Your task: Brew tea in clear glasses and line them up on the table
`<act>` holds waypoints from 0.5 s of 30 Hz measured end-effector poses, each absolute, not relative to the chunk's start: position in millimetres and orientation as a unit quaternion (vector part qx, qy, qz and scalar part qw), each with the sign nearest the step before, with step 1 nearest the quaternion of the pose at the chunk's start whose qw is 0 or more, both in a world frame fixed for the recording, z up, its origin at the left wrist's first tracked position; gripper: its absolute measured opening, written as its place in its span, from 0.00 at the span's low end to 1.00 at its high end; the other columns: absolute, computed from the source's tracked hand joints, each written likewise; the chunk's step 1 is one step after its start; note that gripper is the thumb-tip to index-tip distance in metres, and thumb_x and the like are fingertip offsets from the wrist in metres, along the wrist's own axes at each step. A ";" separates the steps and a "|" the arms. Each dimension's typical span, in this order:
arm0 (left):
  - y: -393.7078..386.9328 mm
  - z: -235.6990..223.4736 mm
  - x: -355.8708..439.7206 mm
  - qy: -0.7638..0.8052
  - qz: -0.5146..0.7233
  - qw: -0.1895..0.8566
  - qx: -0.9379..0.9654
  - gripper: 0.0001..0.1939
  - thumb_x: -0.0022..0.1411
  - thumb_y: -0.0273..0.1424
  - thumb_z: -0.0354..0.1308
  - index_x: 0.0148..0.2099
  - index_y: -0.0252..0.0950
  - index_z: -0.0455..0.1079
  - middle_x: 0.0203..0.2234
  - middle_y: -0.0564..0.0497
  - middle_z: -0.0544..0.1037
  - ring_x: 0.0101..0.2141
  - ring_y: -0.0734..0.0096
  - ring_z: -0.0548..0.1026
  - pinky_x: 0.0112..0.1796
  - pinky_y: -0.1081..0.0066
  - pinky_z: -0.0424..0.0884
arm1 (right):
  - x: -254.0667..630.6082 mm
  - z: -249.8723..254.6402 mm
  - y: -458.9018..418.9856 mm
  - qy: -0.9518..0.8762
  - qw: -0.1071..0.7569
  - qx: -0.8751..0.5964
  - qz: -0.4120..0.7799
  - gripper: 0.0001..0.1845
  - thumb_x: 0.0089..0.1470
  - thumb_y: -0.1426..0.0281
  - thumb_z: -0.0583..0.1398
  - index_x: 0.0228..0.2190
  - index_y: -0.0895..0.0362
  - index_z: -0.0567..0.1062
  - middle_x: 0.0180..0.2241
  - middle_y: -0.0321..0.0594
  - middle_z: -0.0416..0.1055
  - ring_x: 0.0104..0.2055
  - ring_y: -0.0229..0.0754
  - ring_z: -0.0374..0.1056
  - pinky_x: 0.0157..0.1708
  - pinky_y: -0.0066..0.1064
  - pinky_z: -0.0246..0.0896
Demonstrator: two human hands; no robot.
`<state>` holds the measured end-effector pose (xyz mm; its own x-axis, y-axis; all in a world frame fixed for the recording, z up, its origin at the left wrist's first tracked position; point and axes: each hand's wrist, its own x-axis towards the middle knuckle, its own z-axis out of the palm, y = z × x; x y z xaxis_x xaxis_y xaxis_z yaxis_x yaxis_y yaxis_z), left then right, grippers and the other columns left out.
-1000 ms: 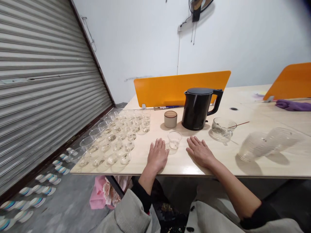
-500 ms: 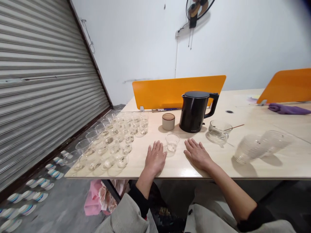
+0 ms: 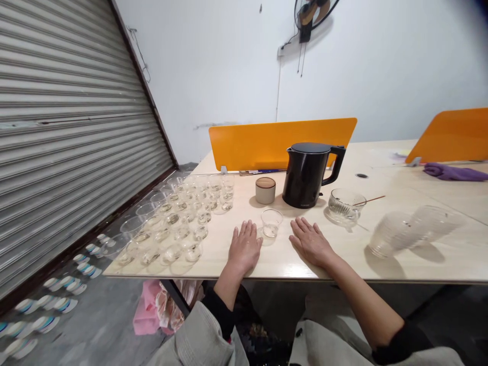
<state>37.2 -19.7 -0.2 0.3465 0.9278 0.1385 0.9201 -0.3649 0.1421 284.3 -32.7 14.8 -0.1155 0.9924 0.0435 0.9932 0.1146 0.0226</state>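
Note:
My left hand (image 3: 246, 247) and my right hand (image 3: 310, 242) lie flat and palm-down on the pale wooden table (image 3: 244, 262), holding nothing. Between them stands a small clear glass cup (image 3: 271, 222), touched by neither hand. Beyond it are a black electric kettle (image 3: 305, 175) and a small lidded ceramic jar (image 3: 266, 190). A ribbed glass mug (image 3: 345, 206) with a thin stick (image 3: 369, 200) resting in it stands to the right of the kettle. Left of my left hand, several small glass cups (image 3: 181, 219) stand in close rows.
Orange divider panels (image 3: 282, 142) rise along the table's far side, and a purple cloth (image 3: 455, 173) lies at the right. Two large ribbed glasses (image 3: 414, 231) lie on their sides at right. A roller shutter (image 3: 72, 112) fills the left, with striped cups (image 3: 61, 305) on the floor.
My hands stay flat in the same spots on the table. Only the view has shifted slightly, and the objects on the table have not moved.

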 end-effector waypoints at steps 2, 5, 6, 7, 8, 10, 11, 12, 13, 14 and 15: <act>-19.7 -0.3 37.1 0.564 0.099 0.019 0.820 0.33 0.77 0.41 0.33 0.75 0.31 0.51 0.74 0.44 0.51 0.74 0.57 0.46 0.71 0.49 0.45 | 284.6 14.3 -32.5 -0.747 0.010 -0.664 -0.023 0.35 0.69 0.60 0.43 0.70 0.62 0.57 0.74 0.53 0.47 0.76 0.56 0.40 0.71 0.57 0.38; -19.9 0.4 37.3 0.567 0.100 0.023 0.818 0.33 0.76 0.42 0.34 0.75 0.32 0.51 0.74 0.44 0.51 0.74 0.57 0.46 0.71 0.48 0.45 | 284.4 14.0 -32.3 -0.746 0.006 -0.666 -0.023 0.35 0.69 0.60 0.43 0.71 0.63 0.56 0.74 0.53 0.46 0.76 0.55 0.39 0.71 0.57 0.38; -20.0 0.8 37.4 0.567 0.100 0.025 0.817 0.33 0.76 0.42 0.34 0.75 0.31 0.51 0.74 0.44 0.50 0.74 0.56 0.46 0.71 0.48 0.45 | 284.2 14.1 -32.3 -0.745 0.003 -0.667 -0.022 0.35 0.69 0.60 0.42 0.71 0.63 0.56 0.74 0.52 0.46 0.76 0.55 0.39 0.71 0.57 0.38; -20.2 1.2 37.4 0.567 0.100 0.027 0.817 0.33 0.76 0.41 0.34 0.75 0.31 0.51 0.74 0.44 0.50 0.74 0.56 0.46 0.71 0.48 0.45 | 284.0 14.3 -32.3 -0.744 0.000 -0.667 -0.022 0.36 0.69 0.60 0.42 0.71 0.63 0.56 0.74 0.52 0.45 0.76 0.55 0.38 0.71 0.56 0.37; -20.3 1.5 37.4 0.567 0.101 0.027 0.817 0.33 0.76 0.41 0.34 0.75 0.31 0.51 0.74 0.44 0.50 0.74 0.56 0.47 0.71 0.48 0.46 | 283.8 14.6 -32.3 -0.744 -0.003 -0.668 -0.022 0.36 0.69 0.60 0.42 0.71 0.63 0.55 0.74 0.52 0.45 0.76 0.54 0.38 0.71 0.56 0.37; -20.6 2.2 37.3 0.567 0.102 0.025 0.817 0.32 0.77 0.41 0.34 0.75 0.31 0.51 0.74 0.44 0.50 0.73 0.56 0.47 0.71 0.48 0.46 | 283.3 15.3 -32.4 -0.743 -0.006 -0.669 -0.021 0.36 0.69 0.59 0.42 0.71 0.63 0.55 0.74 0.52 0.45 0.76 0.55 0.38 0.71 0.56 0.37; -20.8 2.4 37.2 0.566 0.101 0.024 0.818 0.32 0.77 0.41 0.34 0.75 0.31 0.51 0.74 0.44 0.50 0.73 0.56 0.47 0.71 0.48 0.46 | 283.1 15.7 -32.5 -0.743 -0.006 -0.669 -0.022 0.36 0.69 0.59 0.42 0.71 0.64 0.55 0.74 0.52 0.45 0.76 0.55 0.38 0.71 0.56 0.37; -20.9 2.7 37.2 0.566 0.101 0.022 0.818 0.32 0.77 0.41 0.34 0.75 0.31 0.51 0.74 0.43 0.51 0.73 0.56 0.47 0.71 0.48 0.46 | 282.9 16.0 -32.6 -0.743 -0.006 -0.669 -0.022 0.36 0.69 0.60 0.42 0.71 0.64 0.55 0.74 0.52 0.45 0.76 0.55 0.39 0.71 0.56 0.38; -21.1 3.0 37.2 0.566 0.101 0.021 0.818 0.32 0.77 0.41 0.34 0.75 0.31 0.51 0.74 0.43 0.51 0.73 0.56 0.47 0.71 0.48 0.46 | 282.7 16.4 -32.7 -0.743 -0.005 -0.669 -0.022 0.36 0.69 0.60 0.42 0.71 0.64 0.56 0.74 0.52 0.45 0.76 0.55 0.39 0.71 0.56 0.38; -21.3 3.3 37.2 0.565 0.101 0.022 0.818 0.32 0.77 0.41 0.34 0.75 0.31 0.51 0.74 0.43 0.51 0.73 0.56 0.47 0.71 0.48 0.46 | 282.5 16.8 -32.8 -0.742 -0.004 -0.670 -0.021 0.36 0.69 0.60 0.43 0.71 0.63 0.56 0.74 0.52 0.45 0.76 0.55 0.39 0.71 0.56 0.38; -21.4 3.7 37.2 0.565 0.102 0.024 0.818 0.32 0.77 0.41 0.35 0.75 0.31 0.51 0.74 0.43 0.51 0.73 0.56 0.47 0.71 0.48 0.46 | 282.3 17.0 -32.9 -0.742 -0.003 -0.670 -0.021 0.35 0.69 0.60 0.43 0.71 0.63 0.56 0.74 0.52 0.45 0.76 0.55 0.39 0.71 0.56 0.38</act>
<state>37.2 -21.4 3.7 0.3402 0.9299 0.1400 0.9202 -0.3599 0.1542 282.3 -32.9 17.0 -0.1020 0.9945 0.0235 0.9943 0.1011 0.0345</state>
